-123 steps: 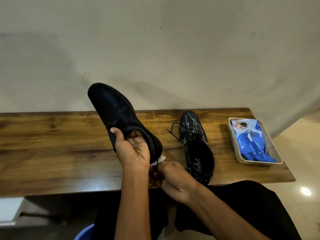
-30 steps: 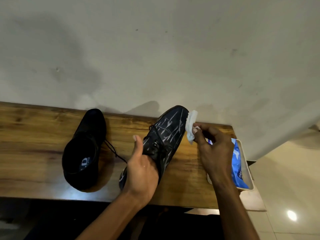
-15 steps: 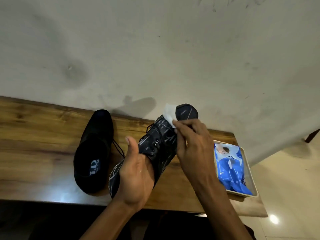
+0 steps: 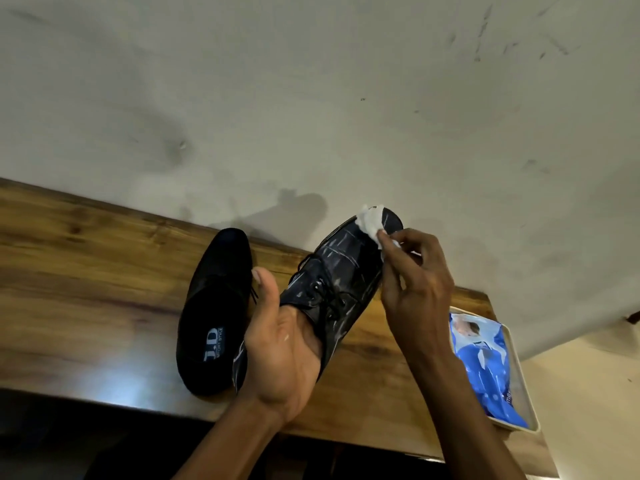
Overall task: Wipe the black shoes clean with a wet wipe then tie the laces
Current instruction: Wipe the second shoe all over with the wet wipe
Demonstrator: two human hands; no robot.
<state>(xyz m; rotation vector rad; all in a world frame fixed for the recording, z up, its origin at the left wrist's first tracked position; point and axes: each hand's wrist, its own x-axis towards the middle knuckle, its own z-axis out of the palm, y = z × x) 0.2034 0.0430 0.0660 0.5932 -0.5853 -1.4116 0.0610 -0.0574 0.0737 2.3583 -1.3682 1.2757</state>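
A black shoe streaked with white marks (image 4: 341, 271) is held up over the wooden table (image 4: 86, 271), toe pointing away. My left hand (image 4: 280, 351) grips it at the heel and opening, fingers inside. My right hand (image 4: 415, 282) pinches a crumpled white wet wipe (image 4: 372, 223) against the shoe's toe. Its black laces hang loose over the tongue. A second black shoe (image 4: 214, 306), plain and without marks, lies on the table to the left, its opening showing a "J.D" label and its lace untied.
A blue pack of wet wipes (image 4: 485, 365) lies in a shallow beige tray (image 4: 519, 375) at the table's right end. A pale wall stands right behind the table. Light floor shows at the right.
Four seconds ago I held the plain shoe; it now lies on the table and the marked shoe is in my left hand. Over the last second the wipe moved across the toe.
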